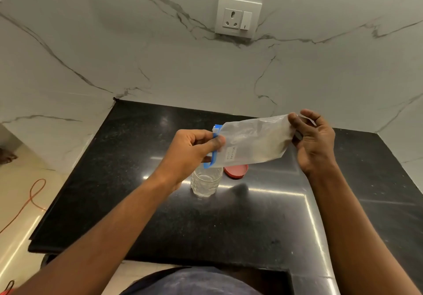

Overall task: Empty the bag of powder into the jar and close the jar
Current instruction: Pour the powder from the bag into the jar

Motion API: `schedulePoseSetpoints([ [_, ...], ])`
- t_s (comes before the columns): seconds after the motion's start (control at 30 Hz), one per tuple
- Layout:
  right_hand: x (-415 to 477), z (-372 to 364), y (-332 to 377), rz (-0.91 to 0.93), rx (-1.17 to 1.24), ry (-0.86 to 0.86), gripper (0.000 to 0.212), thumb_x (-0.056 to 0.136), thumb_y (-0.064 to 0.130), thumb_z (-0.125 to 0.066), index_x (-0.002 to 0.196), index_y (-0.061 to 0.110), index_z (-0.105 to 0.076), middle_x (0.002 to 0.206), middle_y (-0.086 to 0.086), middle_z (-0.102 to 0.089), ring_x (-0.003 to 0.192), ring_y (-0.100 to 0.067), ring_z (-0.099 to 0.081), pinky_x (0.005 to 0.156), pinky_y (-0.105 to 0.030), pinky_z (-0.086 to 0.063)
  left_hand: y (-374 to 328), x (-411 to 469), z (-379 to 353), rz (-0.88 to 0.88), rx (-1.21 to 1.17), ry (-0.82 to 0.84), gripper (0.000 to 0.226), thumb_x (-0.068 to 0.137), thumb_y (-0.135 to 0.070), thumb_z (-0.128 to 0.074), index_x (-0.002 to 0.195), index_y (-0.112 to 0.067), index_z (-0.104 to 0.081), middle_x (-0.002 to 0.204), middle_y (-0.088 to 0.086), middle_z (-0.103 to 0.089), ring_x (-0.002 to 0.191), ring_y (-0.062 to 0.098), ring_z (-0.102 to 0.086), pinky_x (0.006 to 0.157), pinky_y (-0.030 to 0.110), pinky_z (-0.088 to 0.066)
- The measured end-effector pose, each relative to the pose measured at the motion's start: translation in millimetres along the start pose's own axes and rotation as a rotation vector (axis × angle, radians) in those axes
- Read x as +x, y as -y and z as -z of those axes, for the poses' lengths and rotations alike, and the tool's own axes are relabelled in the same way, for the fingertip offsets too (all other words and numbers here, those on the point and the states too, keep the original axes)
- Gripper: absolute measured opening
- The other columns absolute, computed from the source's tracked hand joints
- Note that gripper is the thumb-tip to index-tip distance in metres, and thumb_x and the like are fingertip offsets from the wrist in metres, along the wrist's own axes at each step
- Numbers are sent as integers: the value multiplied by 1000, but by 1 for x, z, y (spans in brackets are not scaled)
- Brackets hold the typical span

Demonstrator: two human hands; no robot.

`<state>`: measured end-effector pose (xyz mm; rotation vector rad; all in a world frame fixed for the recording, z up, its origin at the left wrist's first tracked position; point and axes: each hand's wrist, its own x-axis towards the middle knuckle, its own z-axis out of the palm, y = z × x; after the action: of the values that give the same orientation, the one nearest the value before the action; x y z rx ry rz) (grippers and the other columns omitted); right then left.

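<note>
A clear plastic bag [254, 141] with pale powder and a small white label hangs sideways above the counter, its blue zip edge pointing left and down. My left hand [192, 150] pinches the blue zip end. My right hand [313, 141] pinches the bag's bottom end, held higher. Directly under the zip end stands a clear ribbed jar [206, 183], uncapped, its mouth partly hidden by the bag. The red lid [237, 171] lies flat on the counter just right of the jar.
The black granite counter [229, 226] runs to a marble wall behind, with a white socket and switch [238, 18] on it. The counter's left edge drops to a tiled floor with an orange cable [34, 194].
</note>
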<state>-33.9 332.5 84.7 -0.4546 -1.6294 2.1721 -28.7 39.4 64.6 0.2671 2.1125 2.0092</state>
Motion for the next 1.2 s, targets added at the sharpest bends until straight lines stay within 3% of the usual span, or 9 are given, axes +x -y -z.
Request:
schedulePoseSetpoints([
  [0.17,-7,-4,7,96,-93,120,32,77,8,-89,97,21,-68,82,2,-74,86,-19,-70,83,-37,-57,16,-4,15,42,-10,-40,16,94,-24,-78,105,-13,-81,103,-7,-84,101,12,-80,79,31,-68],
  [0.33,-13,-9,10,153,-188,225,31,84,-1,-83,92,22,-64,84,3,-71,85,-16,-70,83,-37,-60,23,-7,23,52,-17,-53,13,93,-21,-78,103,-13,-81,100,-11,-83,98,10,-81,73,25,-66],
  [0.63,-14,-21,22,245,-314,237,22,87,4,-81,100,18,-71,88,5,-77,85,-10,-76,74,-22,-60,26,-9,26,84,-67,-74,15,89,-20,-80,102,-14,-82,102,-6,-84,98,15,-82,73,28,-67],
  [0.8,-14,-27,24,294,-384,248,20,87,6,-82,100,19,-73,90,5,-77,87,-11,-76,75,-22,-60,31,-9,29,90,-98,-79,8,90,-18,-80,97,-18,-83,100,-8,-84,97,16,-82,72,27,-67],
  [1.2,-16,-33,24,303,-405,248,18,89,3,-79,102,14,-74,89,8,-77,85,-8,-74,76,-20,-59,36,-8,32,126,-104,-92,15,89,-18,-81,103,-13,-84,102,-5,-84,96,18,-82,73,30,-68],
])
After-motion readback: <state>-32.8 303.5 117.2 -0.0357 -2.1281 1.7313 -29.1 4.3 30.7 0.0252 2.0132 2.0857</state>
